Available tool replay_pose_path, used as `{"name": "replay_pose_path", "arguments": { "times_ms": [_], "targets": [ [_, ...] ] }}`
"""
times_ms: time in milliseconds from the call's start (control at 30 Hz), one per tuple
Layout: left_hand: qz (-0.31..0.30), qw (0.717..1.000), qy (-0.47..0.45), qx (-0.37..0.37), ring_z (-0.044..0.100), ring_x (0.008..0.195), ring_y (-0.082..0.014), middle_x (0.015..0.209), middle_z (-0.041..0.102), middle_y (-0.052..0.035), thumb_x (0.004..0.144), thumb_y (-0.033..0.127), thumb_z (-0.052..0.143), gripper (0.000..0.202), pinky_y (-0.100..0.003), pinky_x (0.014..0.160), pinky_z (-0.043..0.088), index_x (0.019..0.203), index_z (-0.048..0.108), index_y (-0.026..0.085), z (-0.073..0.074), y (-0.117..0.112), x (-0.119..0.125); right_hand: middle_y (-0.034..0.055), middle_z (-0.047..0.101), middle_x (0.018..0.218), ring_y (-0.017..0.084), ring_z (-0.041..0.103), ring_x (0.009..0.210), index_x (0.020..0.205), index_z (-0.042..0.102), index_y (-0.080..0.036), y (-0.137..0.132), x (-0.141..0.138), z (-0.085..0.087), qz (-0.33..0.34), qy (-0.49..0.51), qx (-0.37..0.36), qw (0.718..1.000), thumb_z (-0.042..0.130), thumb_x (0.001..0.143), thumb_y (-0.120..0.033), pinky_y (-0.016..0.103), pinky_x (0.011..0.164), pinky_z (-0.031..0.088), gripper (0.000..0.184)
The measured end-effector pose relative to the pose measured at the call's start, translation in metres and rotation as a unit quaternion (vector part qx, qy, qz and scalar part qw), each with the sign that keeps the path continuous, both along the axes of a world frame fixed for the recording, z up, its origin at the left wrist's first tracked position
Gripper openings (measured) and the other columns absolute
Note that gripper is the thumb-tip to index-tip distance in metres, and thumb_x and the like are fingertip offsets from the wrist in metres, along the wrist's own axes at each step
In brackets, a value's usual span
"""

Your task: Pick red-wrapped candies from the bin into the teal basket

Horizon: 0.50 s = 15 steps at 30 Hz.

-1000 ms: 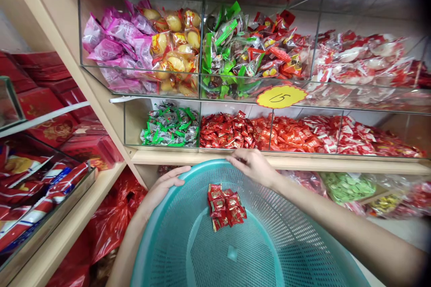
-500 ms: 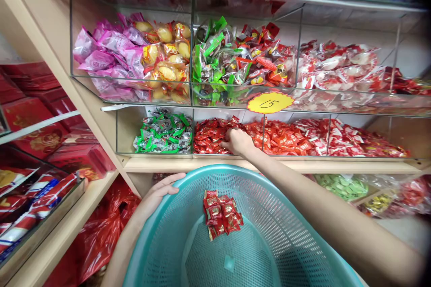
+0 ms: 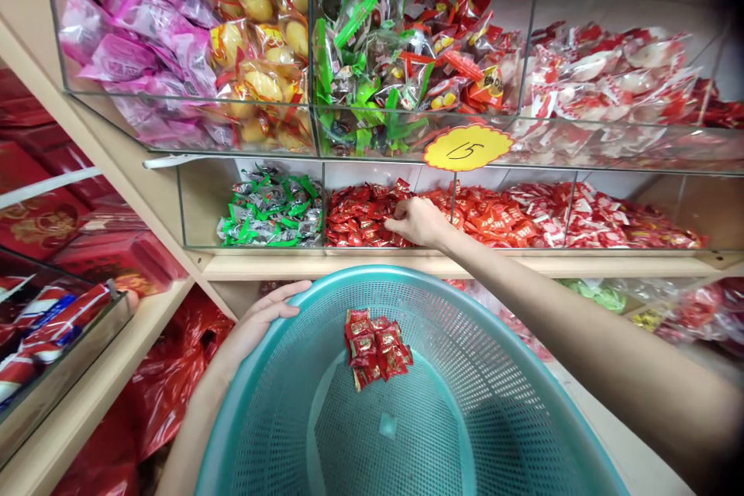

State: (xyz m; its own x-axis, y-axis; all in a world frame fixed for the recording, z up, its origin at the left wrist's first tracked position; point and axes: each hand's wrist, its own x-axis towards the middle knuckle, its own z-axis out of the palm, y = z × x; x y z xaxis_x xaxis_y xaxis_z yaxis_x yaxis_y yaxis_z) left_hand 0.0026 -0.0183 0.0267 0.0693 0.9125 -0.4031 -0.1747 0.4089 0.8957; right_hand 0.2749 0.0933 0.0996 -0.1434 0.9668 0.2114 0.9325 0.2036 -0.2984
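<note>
My left hand (image 3: 272,315) grips the rim of a large teal plastic basket (image 3: 503,360), fingers over its far left edge. Inside the basket lies a small cluster of red-and-gold wrapped candies (image 3: 377,349). My right hand (image 3: 419,221) reaches past the basket into a clear bin of red-wrapped candies (image 3: 363,213) on the lower shelf. Its fingers are curled closed at the candies' surface; what is between the fingertips is hidden. Left of that bin are green-and-silver wrapped candies (image 3: 273,209); to its right, orange-red packets (image 3: 491,213).
Above, a shelf of clear bins holds pink packets (image 3: 148,54), yellow sweets (image 3: 256,81) and other wrapped sweets. A yellow price tag (image 3: 468,147) reading 15 hangs from its front. Red boxes (image 3: 116,248) and a red plastic bag (image 3: 174,380) are at left.
The view has moved closer, so the upper bins look larger. My right hand stays at the red candy bin, drawn slightly rightward. My left hand keeps its hold on the basket.
</note>
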Motion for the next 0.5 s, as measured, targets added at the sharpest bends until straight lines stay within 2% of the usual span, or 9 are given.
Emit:
{"name": "replay_pose_path", "arguments": {
  "times_ms": [133, 267, 400, 500],
  "targets": [
    [0.003, 1.000, -0.003, -0.009, 0.067, 0.069, -0.0168, 0.089, 0.076, -0.0021, 0.060, 0.014, 0.067, 0.044, -0.025, 0.064, 0.051, 0.103, 0.069, 0.022, 0.005, -0.003, 0.002, 0.0029, 0.057, 0.060, 0.014, 0.052, 0.063, 0.063, 0.062, -0.015, -0.004, 0.007, 0.007, 0.020, 0.073, 0.016, 0.997, 0.053, 0.073, -0.033, 0.027, 0.061, 0.037, 0.022],
    [0.008, 1.000, -0.001, -0.017, 0.066, 0.070, -0.0155, 0.090, 0.075, -0.0005, 0.061, 0.014, 0.067, 0.045, -0.024, 0.065, 0.050, 0.106, 0.068, 0.022, 0.007, -0.005, 0.003, 0.0003, 0.055, 0.060, 0.011, 0.047, 0.058, 0.070, 0.061, -0.013, -0.023, 0.013, 0.019, 0.059, 0.139, 0.059, 0.987, 0.053, 0.074, -0.031, 0.026, 0.060, 0.037, 0.020],
    [-0.003, 1.000, 0.015, -0.001, 0.066, 0.078, -0.0157, 0.096, 0.075, 0.0004, 0.063, 0.015, 0.067, 0.040, -0.022, 0.069, 0.049, 0.103, 0.069, 0.023, 0.010, -0.007, 0.001, 0.0020, 0.057, 0.073, 0.011, 0.049, 0.064, 0.077, 0.060, -0.014, -0.056, 0.015, 0.021, 0.192, 0.155, 0.078, 0.966, 0.052, 0.078, -0.032, 0.025, 0.060, 0.038, 0.020],
    [-0.007, 0.999, 0.030, 0.008, 0.065, 0.082, -0.0167, 0.102, 0.073, 0.0011, 0.063, 0.016, 0.067, 0.038, -0.022, 0.070, 0.049, 0.100, 0.071, 0.023, 0.012, -0.008, 0.002, 0.0030, 0.059, 0.082, 0.012, 0.051, 0.071, 0.084, 0.062, -0.016, -0.077, 0.015, 0.007, 0.304, 0.092, 0.024, 0.948, 0.051, 0.081, -0.030, 0.025, 0.065, 0.039, 0.018]
  ]
}}
